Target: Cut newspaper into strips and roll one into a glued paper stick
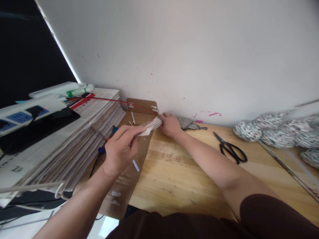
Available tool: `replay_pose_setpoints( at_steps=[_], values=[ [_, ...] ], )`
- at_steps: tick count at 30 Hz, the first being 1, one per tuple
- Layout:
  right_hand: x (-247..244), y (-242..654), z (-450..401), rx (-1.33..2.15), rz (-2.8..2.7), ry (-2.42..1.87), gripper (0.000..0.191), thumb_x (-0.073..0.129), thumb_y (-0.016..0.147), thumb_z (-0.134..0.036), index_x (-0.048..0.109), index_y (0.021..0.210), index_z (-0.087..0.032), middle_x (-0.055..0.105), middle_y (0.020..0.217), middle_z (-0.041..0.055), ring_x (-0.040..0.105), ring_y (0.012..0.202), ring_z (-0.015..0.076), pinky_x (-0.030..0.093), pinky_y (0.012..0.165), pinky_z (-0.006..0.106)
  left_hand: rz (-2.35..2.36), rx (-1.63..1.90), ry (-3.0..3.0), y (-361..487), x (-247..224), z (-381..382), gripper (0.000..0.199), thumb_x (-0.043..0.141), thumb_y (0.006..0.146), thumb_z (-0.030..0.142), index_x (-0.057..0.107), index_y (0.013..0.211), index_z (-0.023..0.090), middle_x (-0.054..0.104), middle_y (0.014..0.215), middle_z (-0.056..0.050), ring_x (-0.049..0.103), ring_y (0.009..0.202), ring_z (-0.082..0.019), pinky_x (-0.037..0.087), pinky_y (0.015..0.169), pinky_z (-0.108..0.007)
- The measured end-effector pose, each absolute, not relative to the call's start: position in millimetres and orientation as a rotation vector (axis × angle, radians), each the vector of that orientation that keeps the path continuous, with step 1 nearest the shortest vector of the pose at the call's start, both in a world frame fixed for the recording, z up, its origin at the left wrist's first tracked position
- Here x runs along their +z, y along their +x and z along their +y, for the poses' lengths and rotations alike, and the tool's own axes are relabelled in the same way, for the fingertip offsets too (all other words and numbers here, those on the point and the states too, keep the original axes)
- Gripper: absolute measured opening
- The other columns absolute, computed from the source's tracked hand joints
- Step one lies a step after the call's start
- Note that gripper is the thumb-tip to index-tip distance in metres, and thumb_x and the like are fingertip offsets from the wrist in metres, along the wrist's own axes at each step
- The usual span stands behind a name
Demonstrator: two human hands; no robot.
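Note:
My left hand (pixel 122 147) is closed on the near end of a layered, folded strip of paper (pixel 151 127), pinched between thumb and fingers. At the strip's far end my right hand (pixel 170 125) is closed round it, its thumb hidden from view. A thin red-and-black cord (pixel 117 99) runs from the left and ends by my right fingertips. Beneath the strip lies a brown cardboard sheet (pixel 124 186) with white glue-like smears and small white paper scraps (pixel 135 165). Just behind my right hand is a crumpled grey cloth (pixel 185 122).
A tall newspaper stack (pixel 99 126) on the left carries a power strip (pixel 20 116) and a black phone-like slab (pixel 57 121). Black-handled scissors (pixel 230 149) lie right of my forearm on the wooden table (pixel 169 179). Braided paper-like coils (pixel 276 129) sit farther right, against the wall.

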State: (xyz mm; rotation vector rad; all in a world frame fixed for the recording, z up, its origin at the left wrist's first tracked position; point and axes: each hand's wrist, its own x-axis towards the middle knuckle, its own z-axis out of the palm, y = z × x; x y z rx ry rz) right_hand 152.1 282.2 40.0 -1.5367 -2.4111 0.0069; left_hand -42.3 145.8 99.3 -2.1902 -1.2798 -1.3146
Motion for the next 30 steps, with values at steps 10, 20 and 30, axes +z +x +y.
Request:
replay_pose_setpoints(
  at_steps=[10, 20, 30],
  values=[
    [21.8, 160.9, 303.2, 0.189, -2.495, -1.490, 0.063, 0.046, 0.089, -0.019, 0.038, 0.152, -0.019, 0.043, 0.153, 0.0160, 0.050, 0.131, 0.0328, 0.040, 0.104, 0.048, -1.295, -0.874, -2.673, -65.1, 21.3, 85.2, 0.041, 0.050, 0.090, 0.002, 0.057, 0.125, 0.021, 0.067, 0.119, -0.009, 0.064, 0.113, -0.019, 0.053, 0.100, -0.034],
    [17.7, 163.6, 275.3, 0.324, -2.539, -1.301, 0.063, 0.043, 0.086, -0.005, 0.043, 0.148, -0.009, 0.042, 0.154, 0.0174, 0.041, 0.141, 0.0240, 0.032, 0.116, 0.040, -1.293, -0.776, -2.806, -79.0, 7.2, 53.9, 0.034, 0.056, 0.094, 0.015, 0.057, 0.128, 0.020, 0.065, 0.126, -0.011, 0.059, 0.122, -0.024, 0.052, 0.101, -0.041],
    [14.1, 222.8, 187.4, 0.239, -2.498, -1.176, 0.048, 0.045, 0.093, -0.025, 0.055, 0.137, -0.010, 0.054, 0.144, 0.0174, 0.044, 0.138, 0.0272, 0.034, 0.115, 0.045, -1.609, -0.938, -2.733, -73.0, 15.8, 48.2, 0.051, 0.066, 0.089, 0.036, 0.052, 0.136, 0.022, 0.063, 0.130, -0.012, 0.059, 0.117, -0.026, 0.051, 0.100, -0.046]
  ],
)
